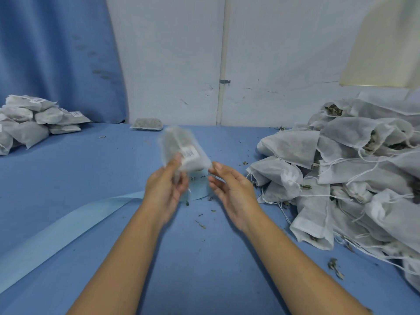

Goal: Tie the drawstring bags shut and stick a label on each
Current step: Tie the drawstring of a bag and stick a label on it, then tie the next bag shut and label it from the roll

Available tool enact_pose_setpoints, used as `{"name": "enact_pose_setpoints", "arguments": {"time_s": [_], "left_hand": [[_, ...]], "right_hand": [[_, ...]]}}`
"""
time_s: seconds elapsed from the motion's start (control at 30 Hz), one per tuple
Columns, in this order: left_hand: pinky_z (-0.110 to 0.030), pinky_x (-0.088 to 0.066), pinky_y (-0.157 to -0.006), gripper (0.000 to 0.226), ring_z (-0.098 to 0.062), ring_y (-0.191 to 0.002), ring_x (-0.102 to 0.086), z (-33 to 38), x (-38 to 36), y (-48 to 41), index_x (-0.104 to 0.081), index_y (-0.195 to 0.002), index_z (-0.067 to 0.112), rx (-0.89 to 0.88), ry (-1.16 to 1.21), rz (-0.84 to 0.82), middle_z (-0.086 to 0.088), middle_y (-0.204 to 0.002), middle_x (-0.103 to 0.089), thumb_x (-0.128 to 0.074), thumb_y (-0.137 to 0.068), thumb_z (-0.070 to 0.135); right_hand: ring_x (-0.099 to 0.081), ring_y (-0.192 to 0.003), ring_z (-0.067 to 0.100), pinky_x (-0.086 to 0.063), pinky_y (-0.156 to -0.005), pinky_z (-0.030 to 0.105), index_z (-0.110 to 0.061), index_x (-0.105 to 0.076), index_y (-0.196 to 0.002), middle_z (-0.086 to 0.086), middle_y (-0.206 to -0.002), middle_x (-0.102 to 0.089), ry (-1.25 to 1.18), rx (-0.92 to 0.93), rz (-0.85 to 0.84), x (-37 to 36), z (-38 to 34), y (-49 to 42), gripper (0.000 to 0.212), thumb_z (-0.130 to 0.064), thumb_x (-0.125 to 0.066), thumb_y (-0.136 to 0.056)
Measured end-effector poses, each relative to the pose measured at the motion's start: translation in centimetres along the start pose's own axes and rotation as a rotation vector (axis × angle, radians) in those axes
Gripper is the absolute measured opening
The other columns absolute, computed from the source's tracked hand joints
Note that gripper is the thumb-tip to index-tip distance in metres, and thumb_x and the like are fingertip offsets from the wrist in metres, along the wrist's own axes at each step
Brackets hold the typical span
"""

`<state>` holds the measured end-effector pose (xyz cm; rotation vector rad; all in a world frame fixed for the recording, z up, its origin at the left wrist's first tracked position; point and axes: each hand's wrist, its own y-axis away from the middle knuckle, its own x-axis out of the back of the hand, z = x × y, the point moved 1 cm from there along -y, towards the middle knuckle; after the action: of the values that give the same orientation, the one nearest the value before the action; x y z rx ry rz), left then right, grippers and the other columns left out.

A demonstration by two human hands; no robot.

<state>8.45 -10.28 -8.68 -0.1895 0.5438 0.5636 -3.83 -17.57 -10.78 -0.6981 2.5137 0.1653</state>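
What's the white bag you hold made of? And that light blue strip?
The bag looks like thin, matte non-woven fabric: dark contents show faintly through it. The light blue strip looks like smooth paper or plastic, maybe label backing; it lies flat.

1. Two hands show, the left hand (164, 190) and the right hand (230, 189), both bare.
2. The left forearm (118, 258) and right forearm (295, 264) are bare down to the view's bottom edge.
3. The right thumbnail (217, 165) is short and plain.
4. The left hand is blurred.
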Motion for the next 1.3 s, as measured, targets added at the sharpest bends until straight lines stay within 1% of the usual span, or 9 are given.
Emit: {"name": "enact_pose_setpoints", "arguments": {"time_s": [0.07,0.1,0.17,0.37,0.43,0.63,0.83,1.13,1.3], "left_hand": [[-0.032,-0.055,-0.084,0.031,-0.01,-0.1,-0.065,0.6,0.4,-0.5,-0.051,-0.12,0.01,-0.089,0.269,0.007,0.002,-0.115,-0.064,-0.057,-0.089,0.015],[-0.041,-0.049,-0.095,0.061,-0.011,-0.117,-0.055,0.8,0.7,-0.5,-0.028,-0.142,0.011,-0.097,0.339,0.004,0.002,-0.143,-0.044,-0.056,-0.089,0.01],[-0.045,-0.043,-0.1,0.087,-0.008,-0.12,-0.048,0.6,0.9,-0.5,0.009,-0.148,0.02,-0.101,0.269,-0.006,0.006,-0.157,-0.011,-0.054,-0.09,0.004],[-0.03,-0.056,-0.083,0.053,-0.012,-0.107,-0.064,-1.1,-1.1,0.2,-0.036,-0.139,0.019,-0.077,-0.08,-0.147,0.012,-0.136,-0.051,-0.055,-0.091,0.008],[-0.024,-0.057,-0.074,0.04,-0.014,-0.098,-0.068,-1.5,-2.1,0.7,-0.047,-0.13,0.019,-0.072,-0.169,-0.17,0.013,-0.125,-0.06,-0.054,-0.092,0.01],[-0.019,-0.055,-0.066,0.029,-0.019,-0.085,-0.072,-2.4,-3.2,1.4,-0.056,-0.119,0.018,-0.069,-0.322,-0.199,0.006,-0.115,-0.068,-0.052,-0.092,0.009],[-0.018,-0.054,-0.062,0.025,-0.016,-0.076,-0.071,-2.6,-3.0,1.2,-0.058,-0.112,0.02,-0.062,-0.354,-0.17,0.004,-0.109,-0.07,-0.05,-0.092,0.007],[-0.018,-0.053,-0.059,0.03,-0.01,-0.073,-0.07,-2.7,-3.2,1.1,-0.053,-0.123,0.018,-0.097,-0.377,-0.092,0.002,-0.114,-0.062,-0.049,-0.094,0.012],[-0.02,-0.052,-0.054,0.033,-0.012,-0.071,-0.07,-2.3,-3.2,1.1,-0.053,-0.12,0.017,-0.057,-0.273,-0.055,-0.002,-0.105,-0.065,-0.054,-0.092,0.033]], "right_hand": [[-0.065,-0.075,0.01,-0.053,-0.066,0.018,-0.014,-0.07,-0.09,-0.001,-0.087,-0.071,0.018,-0.029,0.031,0.3,0.0,0.0,0.01,-0.021,-0.067,-0.085],[-0.065,-0.076,0.01,-0.053,-0.067,0.018,-0.014,-0.07,-0.09,-0.001,-0.088,-0.071,0.023,-0.033,0.051,0.4,-0.1,0.0,0.009,-0.021,-0.067,-0.085],[-0.063,-0.076,0.011,-0.053,-0.066,0.018,-0.016,-0.067,-0.094,0.0,-0.089,-0.067,0.022,-0.018,0.116,0.7,-0.1,-0.1,0.009,-0.019,-0.066,-0.085],[-0.058,-0.07,-0.001,-0.047,-0.059,0.011,-0.035,-0.044,-0.128,0.0,-0.125,-0.033,0.286,0.185,0.4,0.8,-0.4,0.1,0.054,-0.008,-0.06,-0.085],[-0.058,-0.081,0.01,-0.05,-0.071,0.02,-0.043,-0.035,-0.133,0.001,-0.129,-0.025,0.343,0.201,0.46,0.7,-0.2,0.1,0.069,-0.004,-0.059,-0.081],[-0.046,-0.096,0.013,-0.047,-0.086,0.031,-0.04,-0.02,-0.142,0.007,-0.131,-0.018,0.429,0.227,0.645,0.5,-0.5,0.3,0.085,0.0,-0.058,-0.077],[-0.049,-0.114,0.024,-0.044,-0.097,0.039,-0.034,0.001,-0.148,0.005,-0.147,0.001,0.498,0.18,0.608,0.4,-0.8,0.2,0.097,-0.006,-0.06,-0.078],[-0.05,-0.084,-0.014,-0.04,-0.073,0.009,-0.035,-0.042,-0.126,-0.025,-0.117,-0.042,0.583,0.53,0.361,-0.4,-0.9,1.6,0.062,0.004,-0.045,-0.078],[-0.056,-0.076,-0.001,-0.041,-0.071,0.009,-0.037,-0.059,-0.104,-0.003,-0.11,-0.059,0.649,0.563,0.114,-0.9,-0.5,1.9,0.049,-0.002,-0.045,-0.072]]}}
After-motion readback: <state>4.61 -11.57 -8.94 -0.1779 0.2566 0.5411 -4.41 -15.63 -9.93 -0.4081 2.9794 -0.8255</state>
